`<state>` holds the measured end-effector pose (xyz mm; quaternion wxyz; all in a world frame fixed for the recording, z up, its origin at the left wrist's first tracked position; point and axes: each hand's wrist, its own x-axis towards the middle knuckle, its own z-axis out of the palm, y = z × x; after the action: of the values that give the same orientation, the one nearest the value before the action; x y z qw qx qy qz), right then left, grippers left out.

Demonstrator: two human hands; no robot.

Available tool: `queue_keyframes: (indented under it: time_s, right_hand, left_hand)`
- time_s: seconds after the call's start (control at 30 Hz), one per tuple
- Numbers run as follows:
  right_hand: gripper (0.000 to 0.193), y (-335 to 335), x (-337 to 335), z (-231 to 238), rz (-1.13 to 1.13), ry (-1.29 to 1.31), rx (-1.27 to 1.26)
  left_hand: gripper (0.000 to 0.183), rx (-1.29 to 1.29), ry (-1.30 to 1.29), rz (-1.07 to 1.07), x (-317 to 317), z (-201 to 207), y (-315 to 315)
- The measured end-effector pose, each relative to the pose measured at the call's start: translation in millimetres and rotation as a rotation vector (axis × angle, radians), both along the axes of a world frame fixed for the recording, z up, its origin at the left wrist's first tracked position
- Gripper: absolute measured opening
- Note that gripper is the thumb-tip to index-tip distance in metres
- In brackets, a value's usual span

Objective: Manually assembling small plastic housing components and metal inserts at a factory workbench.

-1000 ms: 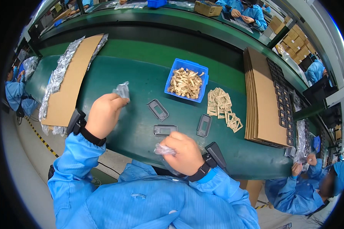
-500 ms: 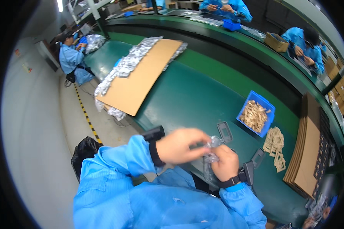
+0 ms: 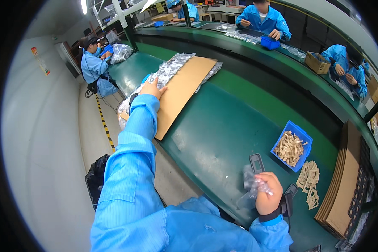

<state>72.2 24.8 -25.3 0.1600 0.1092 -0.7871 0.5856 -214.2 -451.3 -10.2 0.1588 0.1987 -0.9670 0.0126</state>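
Observation:
My left hand (image 3: 152, 89) is stretched far forward onto the row of clear-bagged parts (image 3: 176, 67) along the cardboard sheet (image 3: 180, 92). Its fingers are apart and rest at the bags' edge; nothing shows in its grasp. Near the table's front edge, my right hand (image 3: 269, 194) is closed on a crumpled clear plastic bag (image 3: 251, 185). Whether anything is inside that bag cannot be made out. Just beyond the bag lies a dark grey frame-shaped part (image 3: 256, 163). A second grey part (image 3: 292, 189) sits beside my right wrist, partly hidden.
A blue bin (image 3: 308, 145) of small tan pieces stands at the right, near flat tan frames (image 3: 310, 178). Stacked cardboard sheets (image 3: 338, 185) line the far right. A black bag (image 3: 97, 178) is beside the table at the left. Co-workers (image 3: 264, 21) sit across and at the far left.
My left hand has left the plastic bag and reached forward to the bagged parts on the cardboard. My right hand still holds the plastic bag. The view has shifted.

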Motion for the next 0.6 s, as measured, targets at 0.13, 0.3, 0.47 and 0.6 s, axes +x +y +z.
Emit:
queue_keyframes:
  time_s: [0.13, 0.3, 0.47, 0.6]
  right_hand:
    - [0.031, -0.7, 2.7, -3.6, 0.081, -0.036, 0.102]
    - [0.033, -5.7, 1.6, -4.5, 0.089, -0.015, 0.113]
    - [0.034, -4.9, 2.6, -3.2, 0.106, -0.045, 0.086]
    - [0.033, -6.5, 4.3, -2.6, 0.116, -0.045, 0.090]
  left_hand:
    - [0.055, 0.013, -0.037, -0.122, -12.5, -1.1, 0.5]
    - [0.031, -0.107, 0.052, -0.321, -30.7, -24.3, -20.5]
    - [0.021, -0.157, 0.277, -0.772, -10.1, -12.9, 8.3]
    - [0.015, 0.073, 0.254, -0.908, 26.5, -23.4, 53.5]
